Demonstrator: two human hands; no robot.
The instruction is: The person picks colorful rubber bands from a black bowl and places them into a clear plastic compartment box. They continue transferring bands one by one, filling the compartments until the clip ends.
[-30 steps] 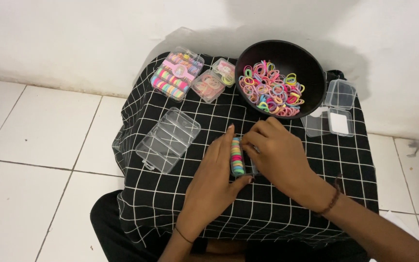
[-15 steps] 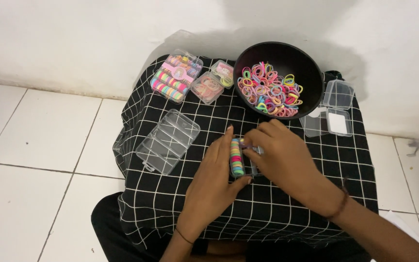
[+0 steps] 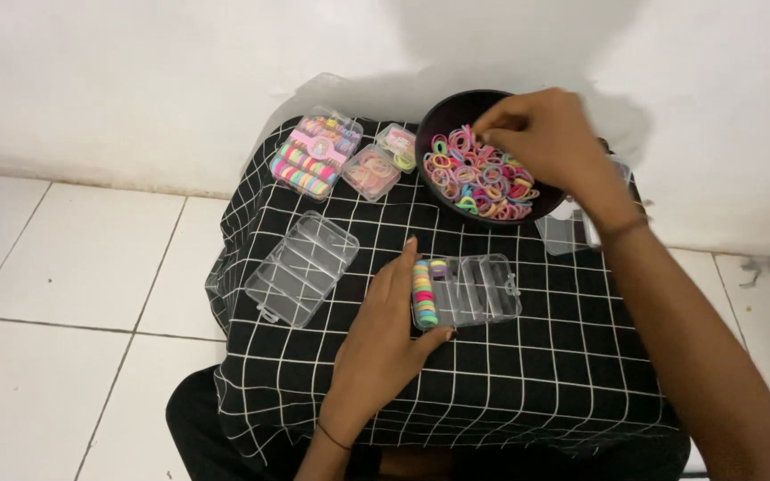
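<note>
Over the black bowl (image 3: 446, 116) at the far right, the right hand (image 3: 541, 138) pinches down among loose coloured hair ties (image 3: 483, 174), grip unclear. Nearer, the left hand (image 3: 385, 343) lies flat, steadying the clear divided box (image 3: 479, 289), one compartment filled. Loading seems underway; another compartment wants ties.

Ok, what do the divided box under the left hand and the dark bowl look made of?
The divided box looks like clear hard plastic: the checked cloth shows through its walls and they glint. The bowl is dark, smooth and slightly glossy, plastic or glazed ceramic; the look leaves that open.
</note>
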